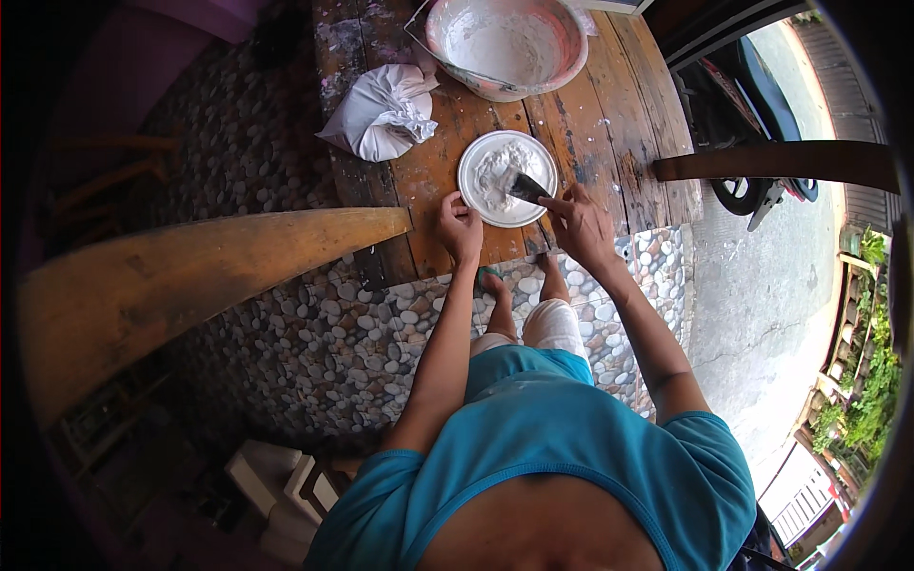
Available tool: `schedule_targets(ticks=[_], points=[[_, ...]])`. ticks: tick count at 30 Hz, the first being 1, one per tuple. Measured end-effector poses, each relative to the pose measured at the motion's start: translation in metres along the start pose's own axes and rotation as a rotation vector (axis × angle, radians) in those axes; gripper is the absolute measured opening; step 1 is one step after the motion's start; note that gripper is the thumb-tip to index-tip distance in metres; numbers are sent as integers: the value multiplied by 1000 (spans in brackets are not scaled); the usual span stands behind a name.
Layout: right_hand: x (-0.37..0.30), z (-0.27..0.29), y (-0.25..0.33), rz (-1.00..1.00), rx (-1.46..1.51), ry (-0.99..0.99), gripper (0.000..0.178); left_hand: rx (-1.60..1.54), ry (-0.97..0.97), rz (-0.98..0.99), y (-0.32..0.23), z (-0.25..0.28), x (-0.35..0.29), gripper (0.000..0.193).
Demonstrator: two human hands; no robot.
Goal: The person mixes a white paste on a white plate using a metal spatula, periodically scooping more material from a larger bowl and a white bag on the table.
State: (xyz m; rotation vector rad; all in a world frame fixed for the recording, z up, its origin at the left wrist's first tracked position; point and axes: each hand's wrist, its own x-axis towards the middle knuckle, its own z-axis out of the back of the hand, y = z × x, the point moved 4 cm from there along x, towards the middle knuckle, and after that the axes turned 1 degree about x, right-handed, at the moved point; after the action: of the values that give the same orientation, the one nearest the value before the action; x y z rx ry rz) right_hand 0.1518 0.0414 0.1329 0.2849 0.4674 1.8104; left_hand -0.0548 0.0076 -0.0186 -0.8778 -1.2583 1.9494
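Note:
My left hand [461, 228] has its thumb and fingers pinched on the near left rim of a round white plate or lid [464, 173]. White paste or moist powder [514, 155] is heaped and smeared in the middle of that plate. From the right, my right hand [582, 226] grips a dark-bladed putty knife [529, 187]. Its blade tilts down into the white material, and some of it clings to the tip. The knife's handle is mostly hidden under my fingers.
The plate rests on a paint-spotted wooden table [609, 133]. Behind it stands a pinkish basin [495, 90] with white material inside and a wire handle. A crumpled white bag [381, 112] lies left. Curved wooden pieces [219, 262] flank both sides; a motorcycle [752, 114] stands beyond.

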Motion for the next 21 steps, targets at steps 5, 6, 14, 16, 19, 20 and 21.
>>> schedule_targets(ticks=[5,6,14,16,19,20,21], points=[[12,-29,-10,32,-37,-4,24,59,46,1,-9,-2,-3,34],[7,-27,-17,1,-30,25,24,59,42,10,-9,-2,-2,34],[21,-28,-11,-27,5,-11,24,59,26,13,-10,-3,-3,35],[16,-36,-19,-42,-1,12,24,49,58,37,-10,-4,-2,35],[8,-18,-11,-20,10,22,24,89,21,-50,-11,3,-4,35],[10,-15,-10,-22,-23,28,23,62,23,-37,-10,2,-3,35],[13,-15,-5,-24,-29,26,23,57,27,-37,-9,1,-3,35]])
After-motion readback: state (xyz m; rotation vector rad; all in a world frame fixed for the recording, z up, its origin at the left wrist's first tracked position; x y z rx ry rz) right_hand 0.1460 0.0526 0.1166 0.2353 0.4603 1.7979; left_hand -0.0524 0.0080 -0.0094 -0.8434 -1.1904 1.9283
